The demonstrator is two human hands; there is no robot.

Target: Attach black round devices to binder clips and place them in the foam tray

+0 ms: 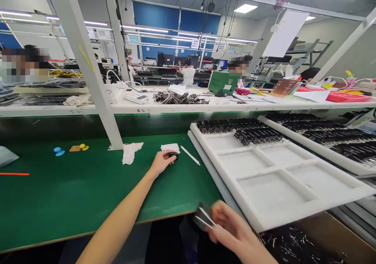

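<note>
My left hand [162, 162] rests on the green mat, its fingers closed on a small black object [174, 155] beside a white cloth [170, 148]. Past the mat's front edge, my right hand [226, 225] grips a black binder clip [203, 217] with silvery handles; both are smeared by motion. A white pen [190, 155] lies just right of my left hand. To the right, a white foam tray [252, 162] with compartments holds rows of black binder clips [255, 134] at its far end.
A box of loose clips [290, 244] stands at the lower right, below the tray. A white post [96, 76] rises from the mat, left of my left hand. The shelf [164, 108] behind carries cables and more clips. Several people are farther back.
</note>
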